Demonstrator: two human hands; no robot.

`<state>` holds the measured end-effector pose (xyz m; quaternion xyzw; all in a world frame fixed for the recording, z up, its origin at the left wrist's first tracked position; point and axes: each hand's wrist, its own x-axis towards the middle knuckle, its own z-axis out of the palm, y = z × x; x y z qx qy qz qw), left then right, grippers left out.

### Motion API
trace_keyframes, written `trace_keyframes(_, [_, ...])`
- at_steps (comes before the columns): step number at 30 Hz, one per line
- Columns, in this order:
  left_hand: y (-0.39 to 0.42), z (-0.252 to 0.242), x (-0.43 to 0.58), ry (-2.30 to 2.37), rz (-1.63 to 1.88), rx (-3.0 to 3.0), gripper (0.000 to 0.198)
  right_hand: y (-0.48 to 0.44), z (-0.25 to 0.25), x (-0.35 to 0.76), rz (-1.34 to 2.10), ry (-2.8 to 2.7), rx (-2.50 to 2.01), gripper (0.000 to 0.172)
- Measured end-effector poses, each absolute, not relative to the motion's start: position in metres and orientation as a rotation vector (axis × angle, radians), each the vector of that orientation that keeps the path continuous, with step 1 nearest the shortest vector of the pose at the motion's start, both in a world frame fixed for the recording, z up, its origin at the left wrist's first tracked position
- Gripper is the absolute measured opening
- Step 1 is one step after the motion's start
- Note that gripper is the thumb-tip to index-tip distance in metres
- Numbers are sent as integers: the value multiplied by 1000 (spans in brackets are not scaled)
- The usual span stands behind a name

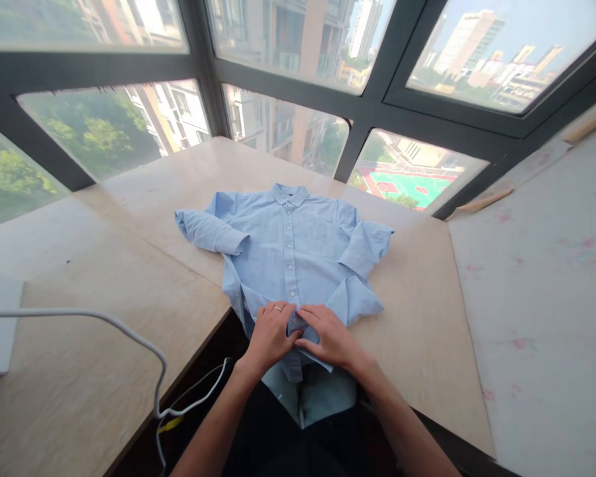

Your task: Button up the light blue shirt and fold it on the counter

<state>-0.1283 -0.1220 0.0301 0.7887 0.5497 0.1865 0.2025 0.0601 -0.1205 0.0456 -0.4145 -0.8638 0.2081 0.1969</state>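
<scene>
A light blue button-up shirt point(312, 235) lies front up on the beige tabletop, its collar toward the windows and both sleeves bent inward across its sides. Its lower hem hangs over the table's front edge. My left hand point(274, 334), with a ring on one finger, is closed on the button strip near the hem. Close beside it, my right hand point(326, 334) grips the same strip from the other side. One button shows between my fingertips; whether it is through its buttonhole I cannot tell. Further buttons run up the strip to the collar.
The tabletop point(144, 278) reaches back to dark-framed windows point(298, 86). A flower-patterned wall point(541, 298) bounds the right side. A white cable point(129, 331) loops over the left front edge, near a white box-like object point(0, 324).
</scene>
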Motion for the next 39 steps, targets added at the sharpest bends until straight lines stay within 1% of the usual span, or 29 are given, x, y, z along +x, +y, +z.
trace_keyframes(3, [-121,18,-131,1499,672,2068,56,-122,39,50,579,-2351,-1215,52])
trace_keyframes(7, [-122,13,-147,1333,781,1974,58,-127,32,46,558,-2283,-1272,56])
trace_keyframes(9, [-124,14,-155,1241,777,1956,62,-132,31,44,537,-2284,-1302,60])
trace_keyframes(12, [-125,16,-159,1195,788,1948,68,-141,28,36,485,-2317,-1387,72])
trace_keyframes(14, [-126,15,-157,1231,806,1966,66,-146,26,30,443,-2344,-1450,76])
trace_keyframes(17, [-126,13,-152,1287,829,1997,57,-150,25,27,421,-2345,-1488,67])
trace_keyframes(19, [-126,12,-149,1303,847,1997,53,-150,25,30,461,-2282,-1463,56])
trace_keyframes(22, [-126,12,-143,1344,887,1955,47,-147,29,40,546,-2100,-1392,34])
trace_keyframes(24, [-125,12,-138,1407,917,1916,42,-145,32,46,611,-1994,-1351,26])
trace_keyframes(27, [-123,15,-131,1482,947,1885,25,-143,36,50,754,-1845,-1354,22])
trace_keyframes(29, [-122,17,-128,1478,971,1870,18,-141,37,52,875,-1718,-1403,22])
trace_keyframes(34, [-125,21,-126,1551,1026,1809,28,-133,34,53,1123,-1475,-1480,26])
trace_keyframes(39, [-125,20,-122,1536,948,1941,21,-128,25,55,1253,-1366,-1457,26])
